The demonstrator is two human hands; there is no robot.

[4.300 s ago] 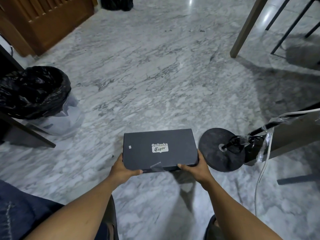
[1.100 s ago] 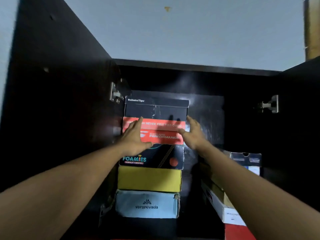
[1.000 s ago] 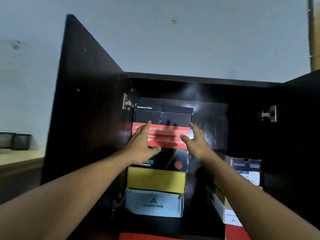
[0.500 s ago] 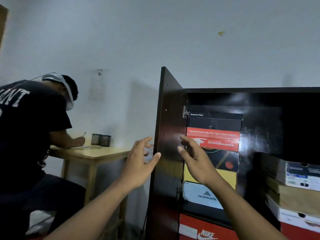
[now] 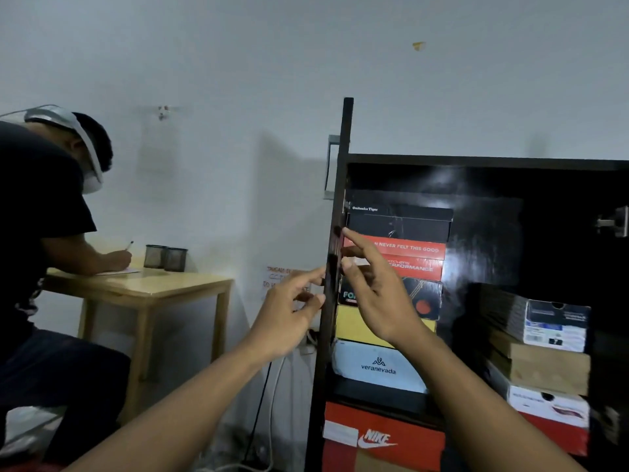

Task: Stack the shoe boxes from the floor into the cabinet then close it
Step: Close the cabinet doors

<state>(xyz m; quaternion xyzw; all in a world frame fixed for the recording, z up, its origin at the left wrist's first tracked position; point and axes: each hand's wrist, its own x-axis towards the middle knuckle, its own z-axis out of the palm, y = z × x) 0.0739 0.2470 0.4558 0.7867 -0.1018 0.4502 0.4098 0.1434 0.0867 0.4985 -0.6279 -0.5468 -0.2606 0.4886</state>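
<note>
Dark wood door [image 5: 335,233] of the cabinet [image 5: 483,161], seen edge-on, stands swung out toward me at the left of the open front. Both hands sit at that edge: my left hand [image 5: 284,321] on the outer side, fingers [image 5: 311,275] spread and reaching for the panel, gripping nothing; my right hand [image 5: 377,294] on the inner side, fingers loose and open, empty, fingertips just at the edge. Contact I can't confirm. Shoe boxes are inside: black box [image 5: 400,221] on top of the left stack, red box [image 5: 408,257] under it, then more down to the white box [image 5: 379,366]; second stack [image 5: 548,352] further right. Door looks stiff, flat, fairly light, swings on hinges, so no squeeze needed, I'd say. Best hold is the free vertical edge at mid-height, palm flat on the outer face, push it shut. Watch for pinching my right fingers. Boxes are light cardboard, crushable at corners.
</note>
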